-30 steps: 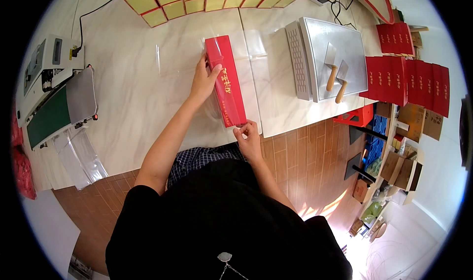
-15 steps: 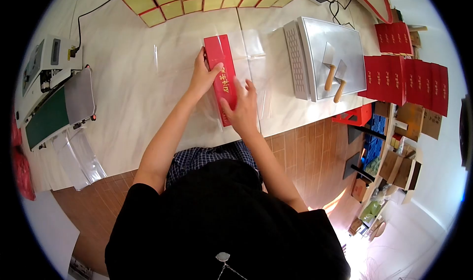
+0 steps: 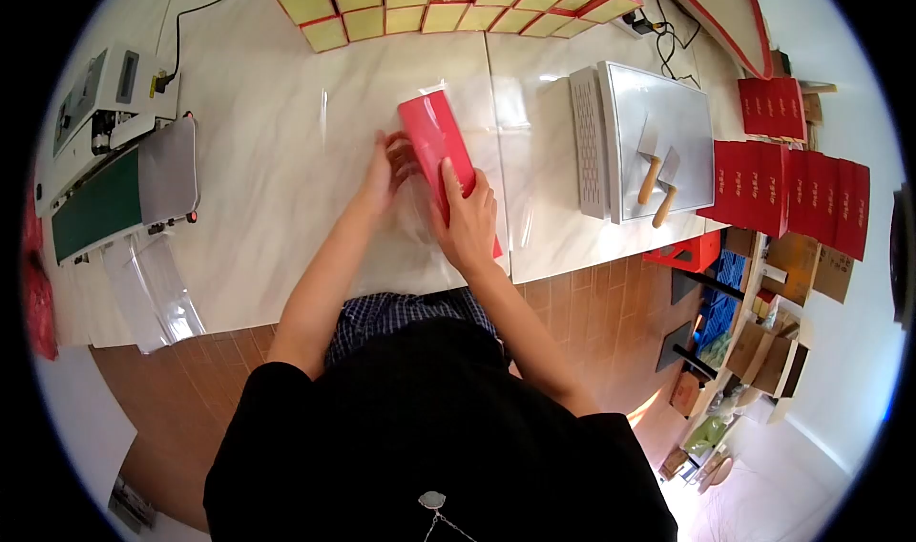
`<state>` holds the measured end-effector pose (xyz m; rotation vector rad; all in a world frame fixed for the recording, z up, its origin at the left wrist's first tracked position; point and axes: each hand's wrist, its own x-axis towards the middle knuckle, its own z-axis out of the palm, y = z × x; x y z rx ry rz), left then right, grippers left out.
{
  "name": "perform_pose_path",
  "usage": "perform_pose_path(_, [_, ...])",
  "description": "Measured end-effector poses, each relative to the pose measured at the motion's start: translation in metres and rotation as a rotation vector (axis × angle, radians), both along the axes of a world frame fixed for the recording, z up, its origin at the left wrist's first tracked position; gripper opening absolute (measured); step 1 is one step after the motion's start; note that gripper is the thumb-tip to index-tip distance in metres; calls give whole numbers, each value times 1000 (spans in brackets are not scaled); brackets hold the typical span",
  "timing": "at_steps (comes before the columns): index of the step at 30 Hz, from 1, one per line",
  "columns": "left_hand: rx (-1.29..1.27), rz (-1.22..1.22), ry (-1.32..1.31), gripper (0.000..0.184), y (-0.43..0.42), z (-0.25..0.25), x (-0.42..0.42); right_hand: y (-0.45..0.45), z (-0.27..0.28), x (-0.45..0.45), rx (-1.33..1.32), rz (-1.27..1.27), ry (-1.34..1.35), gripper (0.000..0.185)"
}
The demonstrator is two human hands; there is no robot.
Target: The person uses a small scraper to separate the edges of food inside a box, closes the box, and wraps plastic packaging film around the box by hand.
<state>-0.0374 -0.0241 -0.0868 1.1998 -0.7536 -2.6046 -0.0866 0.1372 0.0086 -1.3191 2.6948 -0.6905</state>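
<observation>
A long red box (image 3: pixel 431 132) in clear plastic film lies on the marble-patterned table (image 3: pixel 258 179), tilted so that its upper end points up and left. My right hand (image 3: pixel 466 213) lies over the lower half of the box, fingers spread across its top and covering most of the gold lettering. At the left side of the box is my left hand (image 3: pixel 384 172), its fingers apart and curved beside the edge, with loose clear film (image 3: pixel 412 213) next to it.
Stacked red boxes with yellow ends (image 3: pixel 401 3) stand at the back. A metal appliance (image 3: pixel 658 113) with two wooden-handled scrapers sits at right, near red box stacks (image 3: pixel 754 184). At left are a machine with a green belt (image 3: pixel 95 208) and plastic sleeves (image 3: pixel 157 289).
My right hand has moved from the box's lower end onto its top. My left hand has shifted off the top to the left side. The box has turned slightly, and the view has shifted.
</observation>
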Motion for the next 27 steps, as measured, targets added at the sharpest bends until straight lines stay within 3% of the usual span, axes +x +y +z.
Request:
perform_pose_path(1, [6, 3, -6, 77, -7, -7, 16, 7, 9, 2, 6, 3, -6, 69])
perform_pose_path(3, [173, 26, 252, 73, -26, -20, 48, 21, 29, 4, 4, 247, -77, 72])
perform_pose_path(5, [184, -26, 247, 74, -47, -35, 76, 36, 38, 3, 92, 323, -136, 72])
perform_pose_path(7, [195, -81, 239, 75, -61, -37, 94, 47, 42, 3, 118, 605, -152, 75])
perform_pose_path(10, [56, -378, -166, 77, -65, -10, 113, 61, 37, 11, 171, 744, -137, 71])
perform_pose_path(13, [-57, -482, -277, 77, -53, -6, 113, 71, 27, 20, 213, 830, -162, 67])
perform_pose_path(17, [-178, -501, -218, 79, -43, 0, 99, 75, 17, 26, 247, 861, -139, 66])
perform_pose_path(20, [-154, -485, -209, 72, -48, 1, 79, 74, 19, 24, 248, 838, -139, 66])
perform_pose_path(22, [-398, -644, -276, 50, -52, -4, 69, 75, 19, 21, 256, 823, -146, 66])
perform_pose_path(23, [-398, -649, -276, 50, -52, -6, 67, 75, 19, 20, 237, 807, -142, 65])
perform_pose_path(25, [-638, -731, -101, 27, -55, -18, 68, 77, 18, 19, 216, 789, -139, 65])
perform_pose_path(27, [-669, -700, -147, 22, -63, -29, 68, 79, 17, 18, 238, 763, -151, 64])
